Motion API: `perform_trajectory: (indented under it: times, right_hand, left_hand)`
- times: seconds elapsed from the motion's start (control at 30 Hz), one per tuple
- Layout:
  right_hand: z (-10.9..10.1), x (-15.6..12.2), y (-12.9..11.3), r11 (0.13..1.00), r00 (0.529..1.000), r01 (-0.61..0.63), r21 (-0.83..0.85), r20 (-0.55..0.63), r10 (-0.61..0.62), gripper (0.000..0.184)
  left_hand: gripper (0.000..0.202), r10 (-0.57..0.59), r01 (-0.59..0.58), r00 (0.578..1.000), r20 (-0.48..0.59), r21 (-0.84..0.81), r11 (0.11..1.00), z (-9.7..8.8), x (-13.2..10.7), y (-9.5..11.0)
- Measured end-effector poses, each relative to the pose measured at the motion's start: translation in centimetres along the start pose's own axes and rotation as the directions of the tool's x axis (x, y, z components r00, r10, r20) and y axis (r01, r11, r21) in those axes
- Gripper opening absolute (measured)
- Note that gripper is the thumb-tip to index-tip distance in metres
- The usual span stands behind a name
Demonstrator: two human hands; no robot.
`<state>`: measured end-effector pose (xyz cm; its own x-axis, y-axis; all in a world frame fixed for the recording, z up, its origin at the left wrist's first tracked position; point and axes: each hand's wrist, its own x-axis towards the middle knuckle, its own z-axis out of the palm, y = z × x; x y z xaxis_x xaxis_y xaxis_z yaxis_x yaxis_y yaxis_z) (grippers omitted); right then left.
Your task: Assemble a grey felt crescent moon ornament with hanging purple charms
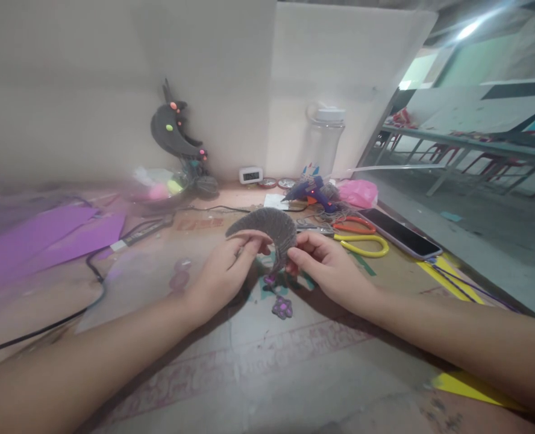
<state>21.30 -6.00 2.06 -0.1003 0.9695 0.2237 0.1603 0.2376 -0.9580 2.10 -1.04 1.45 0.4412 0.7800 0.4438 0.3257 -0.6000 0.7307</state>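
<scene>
Between my two hands is a grey yarn-wrapped crescent moon [274, 226], raised over the work surface. My left hand [231, 262] pinches its inner edge, fingers closed around it. On the other side, my right hand [319, 256] grips the crescent's outer curve between thumb and fingers. From its lower tip hangs a small grey and purple flower ornament [282, 307]. Just behind the crescent lie scissors [362, 244] with yellow and orange handles. A blue glue gun [310, 193] with a lit red light rests farther back.
Purple sheets [68, 241] and a power strip [143, 232] lie left. Another decorated dark crescent [172, 129] stands by the wall near a bowl [159, 190]. At the back are a small digital clock [250, 175] and a clear bottle [326, 141]. A phone [403, 234] lies at the right edge.
</scene>
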Motion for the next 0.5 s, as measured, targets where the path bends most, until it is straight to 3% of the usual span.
perform_trajectory:
  times: [0.17, 0.3, 0.5]
  right_hand:
    - [-0.11, -0.09, 0.06, 0.998, 1.0, -0.002, 0.063, -0.017, 0.003, 0.021]
    - [-0.24, -0.34, -0.01, 0.997, 0.999, 0.024, 0.073, -0.036, -0.022, 0.022]
    - [-0.16, -0.27, -0.01, 0.998, 0.999, 0.052, 0.035, -0.019, -0.051, 0.017]
  left_hand:
    - [0.025, -0.106, 0.107, 0.994, 0.025, -0.057, 0.993, -0.02, 0.66, -0.42]
    - [0.021, -0.113, 0.113, 0.994, 0.007, -0.073, 0.991, -0.07, 0.67, -0.39]
    - [0.02, 0.076, -0.075, 0.996, 0.049, -0.013, 0.997, 0.07, 0.22, 0.27]
